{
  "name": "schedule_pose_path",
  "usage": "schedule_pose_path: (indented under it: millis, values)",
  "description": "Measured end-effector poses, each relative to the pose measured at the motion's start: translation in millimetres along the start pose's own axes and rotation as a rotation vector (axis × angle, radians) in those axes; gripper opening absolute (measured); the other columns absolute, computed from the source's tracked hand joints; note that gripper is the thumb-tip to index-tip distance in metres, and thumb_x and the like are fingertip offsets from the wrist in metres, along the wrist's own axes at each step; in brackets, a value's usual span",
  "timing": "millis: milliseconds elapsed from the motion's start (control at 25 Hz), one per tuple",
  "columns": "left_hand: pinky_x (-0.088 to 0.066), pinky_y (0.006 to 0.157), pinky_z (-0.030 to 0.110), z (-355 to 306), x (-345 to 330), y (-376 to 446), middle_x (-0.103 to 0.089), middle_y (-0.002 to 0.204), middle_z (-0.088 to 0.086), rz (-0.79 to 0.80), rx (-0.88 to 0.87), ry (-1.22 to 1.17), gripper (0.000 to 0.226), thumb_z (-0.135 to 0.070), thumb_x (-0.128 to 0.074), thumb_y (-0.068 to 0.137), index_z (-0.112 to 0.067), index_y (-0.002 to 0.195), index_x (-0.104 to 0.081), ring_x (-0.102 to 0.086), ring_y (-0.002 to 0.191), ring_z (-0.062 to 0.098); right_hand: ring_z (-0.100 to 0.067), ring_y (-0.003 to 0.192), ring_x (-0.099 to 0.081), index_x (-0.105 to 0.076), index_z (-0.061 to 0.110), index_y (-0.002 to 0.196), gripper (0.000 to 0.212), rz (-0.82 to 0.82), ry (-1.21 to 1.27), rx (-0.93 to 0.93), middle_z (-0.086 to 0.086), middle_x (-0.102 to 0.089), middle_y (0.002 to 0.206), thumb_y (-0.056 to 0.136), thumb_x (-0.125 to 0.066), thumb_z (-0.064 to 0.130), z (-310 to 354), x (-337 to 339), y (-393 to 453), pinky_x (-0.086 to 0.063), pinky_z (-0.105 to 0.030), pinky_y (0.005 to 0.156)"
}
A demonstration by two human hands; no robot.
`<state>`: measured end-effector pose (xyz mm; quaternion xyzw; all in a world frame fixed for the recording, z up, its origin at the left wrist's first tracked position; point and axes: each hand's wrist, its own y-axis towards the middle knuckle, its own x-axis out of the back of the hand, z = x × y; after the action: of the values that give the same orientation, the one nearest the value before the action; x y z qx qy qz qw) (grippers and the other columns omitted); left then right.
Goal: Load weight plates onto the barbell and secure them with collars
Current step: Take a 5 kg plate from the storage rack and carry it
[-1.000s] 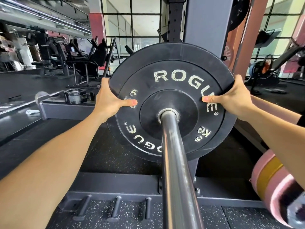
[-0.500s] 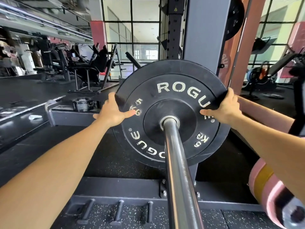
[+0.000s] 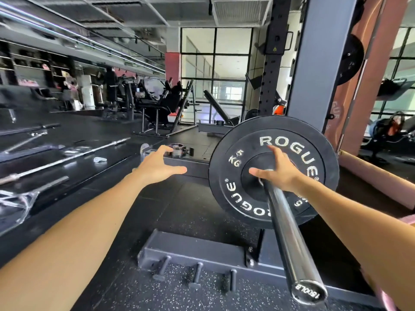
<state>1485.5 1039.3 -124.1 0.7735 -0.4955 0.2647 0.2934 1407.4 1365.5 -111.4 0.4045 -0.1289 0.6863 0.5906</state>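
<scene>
Weight plate, black and marked ROGUE and 5 KG in white letters, is being carried on the barbell sleeve, pushed well in toward the grey rack upright behind it. Its hub is being pressed by the straight, spread fingers of the right hand; nothing is being gripped by them, and the thumb is being held out to the left across the hub, just above the point where the sleeve is entering the plate. The right forearm is being stretched in from the lower right, passing above the chrome sleeve, whose capped end is being shown close to the camera at the bottom.

The fingers of the left hand are being held wide and relaxed, with nothing between them, and are being extended toward a collar that is lying on a grey steel base beam just left of the plate. The fingertips are being shown just beside the collar; whether it is actually being touched cannot be told.

Outward from the hands, black rubber flooring is being covered partly by a grey frame with three short storage pegs. Several bare barbells are being kept on the floor at the far left, and gym machines are being seen in front of tall windows.
</scene>
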Motion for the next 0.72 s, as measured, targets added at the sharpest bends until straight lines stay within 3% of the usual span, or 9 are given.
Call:
schedule_pose_path:
  millis: [160, 240, 360, 440, 600, 720]
  values:
    - [-0.039, 0.102, 0.041, 20.5, 52.4, -32.9, -0.036, 0.154, 0.005, -0.046, -0.002, 0.013, 0.08, -0.054, -0.078, 0.077, -0.032, 0.144, -0.039, -0.048, 0.126, 0.025, -0.025, 0.143, -0.029, -0.017, 0.03, 0.154, 0.1, 0.047, 0.068, 0.061, -0.004, -0.023, 0.158, 0.077, -0.076, 0.053, 61.0, -22.9, -21.6, -0.03, -0.046, 0.115]
    - [-0.038, 0.103, 0.041, 27.4, 65.9, -39.0, -0.038, 0.154, 0.006, -0.052, -0.011, 0.019, 0.079, -0.054, -0.078, 0.077, -0.031, 0.143, -0.041, -0.046, 0.132, 0.026, -0.025, 0.142, -0.031, -0.016, 0.029, 0.154, 0.098, 0.071, 0.08, 0.079, -0.004, -0.022, 0.157, 0.079, -0.074, 0.052, 81.1, -32.3, -23.5, -0.031, -0.045, 0.114]
    - [-0.034, 0.111, 0.05, 42.4, 75.3, -29.4, -0.039, 0.153, 0.003, -0.054, 0.017, 0.063, 0.085, -0.068, -0.075, 0.066, -0.039, 0.139, -0.041, -0.042, 0.138, 0.027, -0.028, 0.142, -0.03, -0.016, 0.028, 0.155, 0.095, 0.092, 0.08, 0.115, -0.006, -0.022, 0.157, 0.082, -0.072, 0.052, 103.5, -52.5, -6.2, -0.033, -0.045, 0.113]
    - [-0.032, 0.111, 0.058, 52.8, 75.9, -9.5, -0.04, 0.152, 0.003, -0.06, 0.029, 0.084, 0.087, -0.074, -0.073, 0.06, -0.043, 0.135, -0.04, -0.041, 0.138, 0.027, -0.029, 0.144, -0.027, -0.015, 0.027, 0.155, 0.091, 0.119, 0.074, 0.131, -0.007, -0.02, 0.158, 0.085, -0.068, 0.052, 112.1, -68.7, 20.2, -0.028, -0.047, 0.115]
    - [-0.033, 0.111, 0.055, 64.7, 74.3, 48.4, -0.041, 0.15, 0.006, -0.045, 0.025, 0.109, 0.076, -0.067, -0.073, 0.072, -0.043, 0.137, -0.04, -0.043, 0.136, 0.028, -0.03, 0.141, -0.032, -0.014, 0.018, 0.155, 0.075, 0.152, 0.067, 0.157, -0.012, -0.021, 0.158, 0.097, -0.055, 0.042, 122.8, -101.6, 92.6, -0.03, -0.037, 0.11]
    - [-0.031, 0.111, 0.058, 72.6, 66.1, 107.7, -0.042, 0.15, 0.003, -0.038, 0.04, 0.133, 0.08, -0.078, -0.065, 0.061, -0.05, 0.131, -0.041, -0.042, 0.137, 0.027, -0.031, 0.136, -0.039, -0.016, 0.014, 0.155, 0.063, 0.144, 0.033, 0.128, -0.015, -0.027, 0.155, 0.103, -0.045, 0.034, 121.8, -131.8, 157.3, -0.035, -0.035, 0.103]
